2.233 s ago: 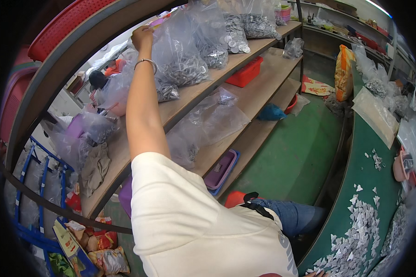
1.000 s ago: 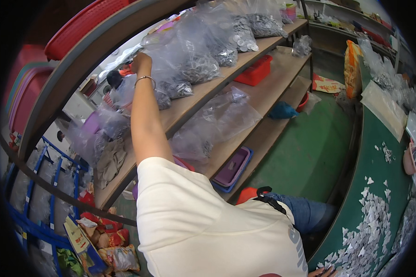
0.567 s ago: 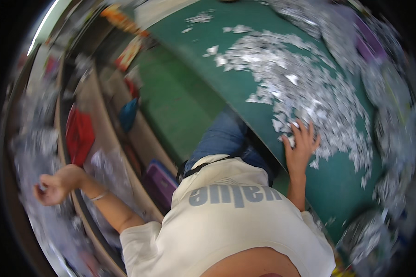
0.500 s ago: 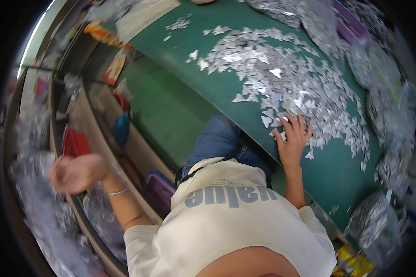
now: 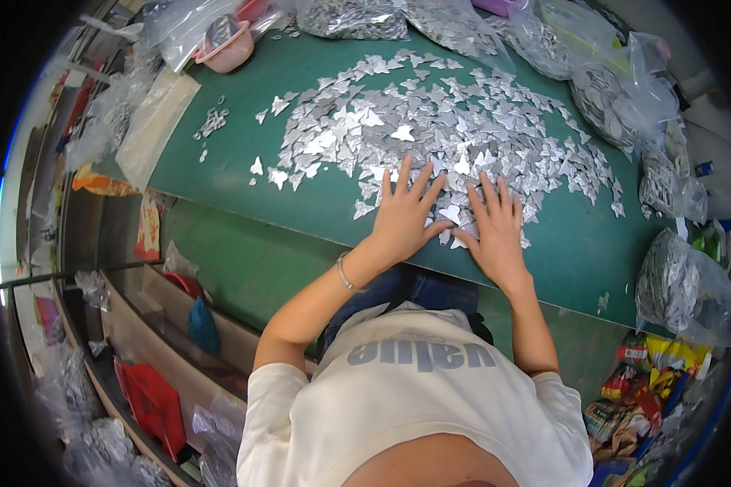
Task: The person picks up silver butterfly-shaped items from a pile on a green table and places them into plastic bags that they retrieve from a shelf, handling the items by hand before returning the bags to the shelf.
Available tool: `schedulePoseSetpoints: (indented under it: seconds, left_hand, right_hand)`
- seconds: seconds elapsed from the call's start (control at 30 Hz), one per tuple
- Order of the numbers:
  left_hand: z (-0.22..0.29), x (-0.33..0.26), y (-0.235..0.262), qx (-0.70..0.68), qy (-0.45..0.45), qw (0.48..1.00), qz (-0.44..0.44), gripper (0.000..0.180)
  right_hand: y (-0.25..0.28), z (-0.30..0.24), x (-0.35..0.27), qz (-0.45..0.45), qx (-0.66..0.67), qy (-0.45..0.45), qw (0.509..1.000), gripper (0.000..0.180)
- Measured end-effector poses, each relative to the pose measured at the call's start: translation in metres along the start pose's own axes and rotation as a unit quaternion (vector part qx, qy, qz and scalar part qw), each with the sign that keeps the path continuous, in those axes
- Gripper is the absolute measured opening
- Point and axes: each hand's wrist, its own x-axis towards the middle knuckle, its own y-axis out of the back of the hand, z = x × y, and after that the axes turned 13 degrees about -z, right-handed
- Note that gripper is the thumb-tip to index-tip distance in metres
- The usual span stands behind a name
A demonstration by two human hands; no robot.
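Both hands are flat on the green desk [image 5: 317, 203], palms down. The left hand [image 5: 404, 217] is spread wide, fingers fanned toward twelve o'clock, holding nothing, with its fingertips resting on the near edge of the pile of silver pieces [image 5: 430, 122]. A thin bracelet [image 5: 345, 273] sits on that wrist. Just beside it, at three o'clock, the right hand [image 5: 495, 231] is spread wide as well, empty, pressing on the same loose scatter. The thumbs nearly meet, with a few silver pieces lying between them.

The pile covers the middle of the desk and thins out toward nine o'clock, where a few stray pieces [image 5: 213, 123] lie well apart from the rest. The pieces look like small flat cut shapes, perhaps foil; they are too small to tell for sure.

At eleven o'clock a pink bowl [image 5: 229, 49] sits among clear bags. More clear bags of silver pieces line the far edge at twelve o'clock [image 5: 353, 18] and the right side at three o'clock [image 5: 682, 284]. At eight o'clock, below the desk, a shelf [image 5: 150, 325] holds a red bag [image 5: 150, 402].
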Motion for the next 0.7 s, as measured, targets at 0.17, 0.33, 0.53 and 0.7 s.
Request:
schedulePoseSetpoints:
  seconds: [0.17, 0.33, 0.53, 0.7]
  left_hand:
    - [0.000, -0.017, -0.005, -0.050, -0.001, 0.998, -0.025, 0.050]
    - [0.022, -0.022, 0.003, -0.082, -0.083, 0.993, -0.030, 0.052]
    - [0.010, -0.006, -0.009, -0.023, -0.054, 0.998, -0.006, 0.034]
    - [-0.018, -0.018, -0.008, -0.046, -0.010, 0.999, 0.014, 0.033]
  right_hand:
    - [0.002, -0.014, -0.015, -0.053, 0.050, 0.035, 0.997, 0.066]
    - [0.006, -0.002, -0.017, -0.001, 0.195, 0.076, 0.978, 0.059]
    - [0.011, 0.018, 0.006, 0.001, 0.042, 0.014, 0.999, 0.058]
    - [0.016, 0.016, -0.020, -0.026, 0.020, 0.003, 0.999, 0.045]
